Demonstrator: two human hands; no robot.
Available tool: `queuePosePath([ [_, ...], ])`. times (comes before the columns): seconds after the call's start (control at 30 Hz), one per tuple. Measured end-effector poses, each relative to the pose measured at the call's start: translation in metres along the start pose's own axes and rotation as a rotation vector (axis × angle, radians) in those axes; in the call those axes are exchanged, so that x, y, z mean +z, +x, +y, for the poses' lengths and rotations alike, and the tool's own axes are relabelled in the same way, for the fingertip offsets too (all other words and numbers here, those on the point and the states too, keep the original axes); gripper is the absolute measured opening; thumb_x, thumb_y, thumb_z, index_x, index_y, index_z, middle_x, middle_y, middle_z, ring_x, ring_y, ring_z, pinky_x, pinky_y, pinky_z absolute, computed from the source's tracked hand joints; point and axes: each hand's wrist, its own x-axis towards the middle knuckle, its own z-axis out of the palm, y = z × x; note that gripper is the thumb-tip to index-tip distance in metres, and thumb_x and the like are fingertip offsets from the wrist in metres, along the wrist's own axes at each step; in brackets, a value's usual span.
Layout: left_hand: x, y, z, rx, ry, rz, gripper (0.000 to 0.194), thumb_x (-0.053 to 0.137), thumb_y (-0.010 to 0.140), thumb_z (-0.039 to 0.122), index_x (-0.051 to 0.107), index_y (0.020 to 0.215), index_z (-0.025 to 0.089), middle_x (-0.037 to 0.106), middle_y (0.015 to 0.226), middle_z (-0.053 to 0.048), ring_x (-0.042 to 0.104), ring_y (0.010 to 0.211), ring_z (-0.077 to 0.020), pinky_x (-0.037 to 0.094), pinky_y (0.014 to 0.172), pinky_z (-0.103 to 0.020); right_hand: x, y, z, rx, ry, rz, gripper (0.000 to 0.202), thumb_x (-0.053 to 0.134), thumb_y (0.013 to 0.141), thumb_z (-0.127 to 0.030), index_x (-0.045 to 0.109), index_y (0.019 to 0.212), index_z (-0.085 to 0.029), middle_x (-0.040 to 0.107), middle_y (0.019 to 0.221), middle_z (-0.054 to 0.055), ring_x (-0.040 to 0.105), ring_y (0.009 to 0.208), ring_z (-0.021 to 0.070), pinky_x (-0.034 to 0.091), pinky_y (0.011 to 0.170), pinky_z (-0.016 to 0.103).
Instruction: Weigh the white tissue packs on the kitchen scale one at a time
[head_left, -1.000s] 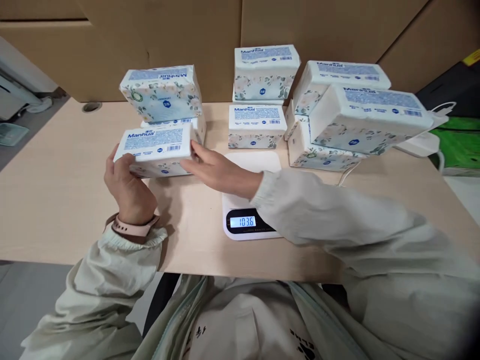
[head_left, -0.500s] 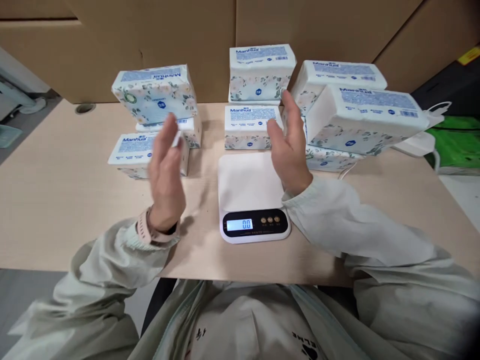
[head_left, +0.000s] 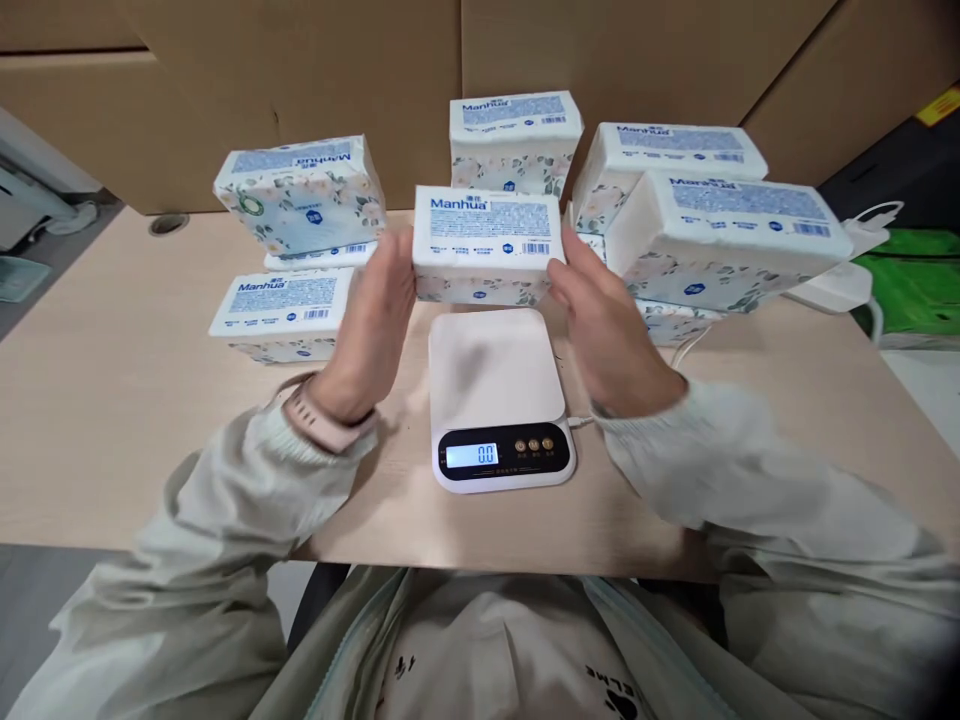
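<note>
We've got both our left hand (head_left: 375, 325) and right hand (head_left: 611, 325) gripping a smooth, boxy plastic-wrapped tissue pack (head_left: 487, 235) between our fingers.

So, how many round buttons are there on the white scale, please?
3, in one row right of the lit display: left button, middle button and right button. None looks hidden.

Held tissue pack (head_left: 487, 230): underside unseen, ends partly covered by left hand (head_left: 373, 335) and right hand (head_left: 616, 335), finest print illegible. Left fingertips unclear. Behind grip, rear tissue pack (head_left: 516, 130): lower part hidden. Left of grip, front tissue pack (head_left: 277, 310): right end behind left hand. Below grip, digital scale (head_left: 495, 370): button labels too small. Right of grip, lower tissue pack (head_left: 675, 322): mostly covered. Farther right, green package (head_left: 926, 300): cut off by edge.
</note>
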Motion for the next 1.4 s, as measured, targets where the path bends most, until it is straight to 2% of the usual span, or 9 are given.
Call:
queuePosePath([
  [0.07,0.005,-0.034,0.026,-0.028,0.026,-0.036,0.068,0.049,0.102,0.078,0.068,0.147,0.03,0.048,0.17,0.001,-0.001,0.174,-0.0322,0.008,0.145,-0.052,-0.013,-0.025,-0.044,0.11,0.047,-0.138,0.051,0.062,0.105,-0.051,0.058,0.155,-0.041,0.059,0.165,-0.007,0.055,0.156,0.0309,0.05,0.128,0.061],
  [0.13,0.01,-0.065,0.041,-0.062,0.051,-0.035,0.065,0.046,0.106,0.073,0.061,0.156,0.034,0.04,0.175,0.006,-0.001,0.174,-0.0319,0.006,0.146,-0.051,-0.026,-0.049,-0.081,0.152,0.033,-0.196,0.051,0.065,0.105,-0.045,0.058,0.155,-0.042,0.062,0.162,-0.009,0.056,0.155,0.0305,0.05,0.129,0.059],
  [0.2,0.014,-0.089,0.044,-0.107,0.057,-0.052,0.062,0.039,0.11,0.068,0.054,0.162,0.038,0.034,0.178,0.01,0.001,0.174,-0.0313,0.005,0.146,-0.053,-0.036,-0.069,-0.104,0.165,0.005,-0.202,0.051,0.066,0.105,-0.041,0.058,0.155,-0.043,0.064,0.16,-0.009,0.061,0.151,0.0292,0.053,0.127,0.057],
  [0.27,0.016,-0.105,0.038,-0.146,0.048,-0.057,0.061,0.034,0.112,0.065,0.05,0.165,0.038,0.032,0.179,0.01,0.005,0.174,-0.0312,0.006,0.146,-0.056,-0.042,-0.083,-0.111,0.182,-0.036,-0.206,0.051,0.065,0.106,-0.038,0.057,0.156,-0.042,0.063,0.16,-0.009,0.063,0.149,0.0274,0.055,0.125,0.054],
  [0.47,0.012,-0.118,0.012,-0.192,0.06,-0.04,0.066,0.032,0.113,0.066,0.035,0.173,0.038,0.023,0.182,0.01,0.007,0.174,-0.0306,0.006,0.146,-0.057,-0.041,-0.104,-0.073,0.173,-0.074,-0.139,0.05,0.06,0.108,-0.032,0.055,0.157,-0.043,0.061,0.162,-0.009,0.061,0.151,0.0243,0.055,0.126,0.052],
  [0.7,-0.008,-0.114,-0.023,0.052,0.105,0.082,0.059,0.037,0.112,0.063,0.045,0.167,0.042,0.029,0.18,0.013,0.007,0.174,-0.0264,0.005,0.146,-0.049,-0.036,-0.114,-0.022,-0.221,-0.059,0.159,0.052,0.054,0.107,-0.03,0.058,0.158,-0.029,0.068,0.157,0.006,0.064,0.147,0.0315,0.057,0.123,0.058],
  [0.87,-0.016,-0.111,-0.029,0.012,0.064,0.051,0.061,0.035,0.111,0.067,0.047,0.166,0.043,0.028,0.18,0.013,0.006,0.174,-0.029,0.006,0.145,-0.054,-0.039,-0.116,-0.02,-0.206,-0.097,0.182,0.051,0.052,0.106,-0.028,0.061,0.156,-0.028,0.071,0.153,0.006,0.066,0.145,0.0319,0.058,0.121,0.059],
  [1.1,-0.011,-0.111,-0.022,0.005,0.069,0.06,0.063,0.03,0.111,0.065,0.05,0.165,0.04,0.032,0.179,0.012,0.01,0.173,-0.0322,0.008,0.145,-0.057,-0.033,-0.117,-0.025,-0.117,-0.045,0.244,0.049,0.048,0.104,-0.027,0.07,0.147,-0.032,0.078,0.142,0.005,0.073,0.137,0.0322,0.061,0.117,0.06],
  [1.4,-0.008,-0.111,-0.019,-0.037,0.069,0.08,0.062,0.035,0.109,0.067,0.053,0.162,0.042,0.036,0.177,0.01,0.013,0.173,-0.0335,0.007,0.145,-0.057,-0.031,-0.115,-0.028,-0.114,-0.031,0.258,0.047,0.047,0.104,-0.03,0.073,0.143,-0.031,0.079,0.138,0.006,0.074,0.133,0.033,0.061,0.117,0.062],
])
